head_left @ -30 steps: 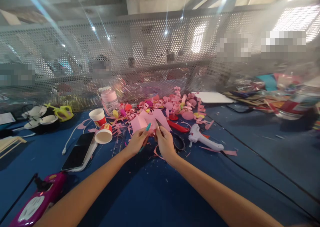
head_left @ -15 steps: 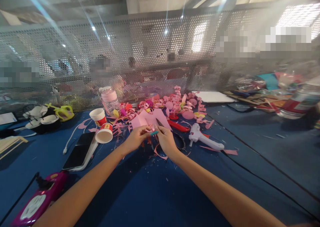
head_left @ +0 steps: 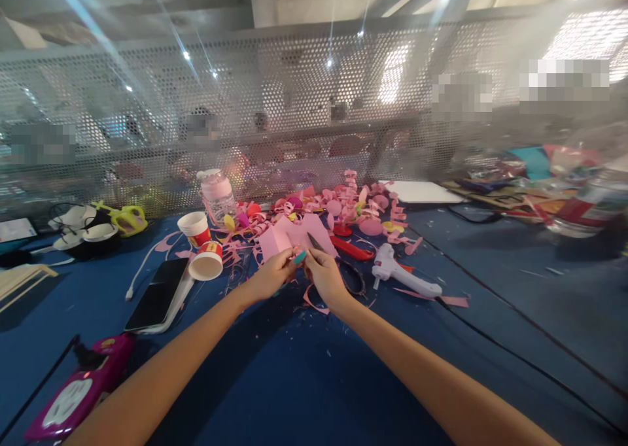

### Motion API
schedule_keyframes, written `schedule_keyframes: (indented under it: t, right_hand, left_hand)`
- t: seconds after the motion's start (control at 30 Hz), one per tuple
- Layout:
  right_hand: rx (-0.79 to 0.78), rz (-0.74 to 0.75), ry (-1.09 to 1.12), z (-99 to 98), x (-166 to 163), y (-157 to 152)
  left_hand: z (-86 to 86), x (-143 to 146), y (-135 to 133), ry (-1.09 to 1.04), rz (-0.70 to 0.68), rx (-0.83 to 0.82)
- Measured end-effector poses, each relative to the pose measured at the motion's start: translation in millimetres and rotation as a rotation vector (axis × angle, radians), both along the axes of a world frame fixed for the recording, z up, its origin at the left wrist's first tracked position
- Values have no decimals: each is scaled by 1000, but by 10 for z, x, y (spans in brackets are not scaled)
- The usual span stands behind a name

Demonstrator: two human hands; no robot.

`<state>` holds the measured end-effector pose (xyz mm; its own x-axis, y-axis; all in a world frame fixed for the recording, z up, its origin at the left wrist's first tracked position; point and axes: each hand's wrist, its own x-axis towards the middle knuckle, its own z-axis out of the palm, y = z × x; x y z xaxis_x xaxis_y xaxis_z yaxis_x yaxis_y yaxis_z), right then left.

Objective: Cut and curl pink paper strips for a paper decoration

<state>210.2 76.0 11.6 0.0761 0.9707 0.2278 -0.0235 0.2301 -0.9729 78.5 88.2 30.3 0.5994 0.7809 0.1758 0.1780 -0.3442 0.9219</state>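
Note:
My left hand [head_left: 273, 273] is closed in a pinch at a small teal piece [head_left: 300, 257], which looks like paper. My right hand [head_left: 324, 274] is closed too, its fingertips meeting the left ones beside the teal piece; what lies within them is hidden. Just beyond both hands lie folded pink paper sheets [head_left: 318, 231]. A dark pointed blade [head_left: 314, 241] shows past my right fingers, and a dark loop handle [head_left: 360, 281] lies to their right. Under the hands a pink paper ring offcut [head_left: 314, 302] rests on the blue table [head_left: 275, 380].
Pink paper cutouts [head_left: 338, 204] are heaped behind the hands, near a pink-lidded bottle [head_left: 216, 194]. A glue gun [head_left: 405, 273] and red-handled tool [head_left: 352, 248] lie right. Paper cups [head_left: 206, 263], a phone [head_left: 159, 292] and a purple power strip [head_left: 81, 390] stand left.
The teal piece has tilted upward at its right end and moved slightly up between the fingertips. Both hands stay close together; the view has shifted slightly.

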Motion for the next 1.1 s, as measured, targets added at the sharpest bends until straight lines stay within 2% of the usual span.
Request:
schedule_keyframes:
  t: [0.2, 0.33, 0.57, 0.7, 0.87, 1.1]
  right_hand:
    - [24, 11, 84, 43, -41, -54]
    - [0, -25, 87, 82, -49, -80]
    - [-6, 19, 84, 37, -44, -41]
    - [44, 1, 66, 37, -50, -59]
    - [59, -25, 23, 42, -50, -80]
    - [45, 17, 82, 70, -90, -113]
  left_hand:
    - [2, 6, 9, 74, 121, 72]
    - [21, 2, -3, 103, 144, 116]
    - [46, -18, -7, -3, 91, 53]
    - [66, -36, -7, 50, 56, 95]
    - [61, -10, -36, 59, 41, 51]
    - [3, 73, -82, -14, 193, 94]
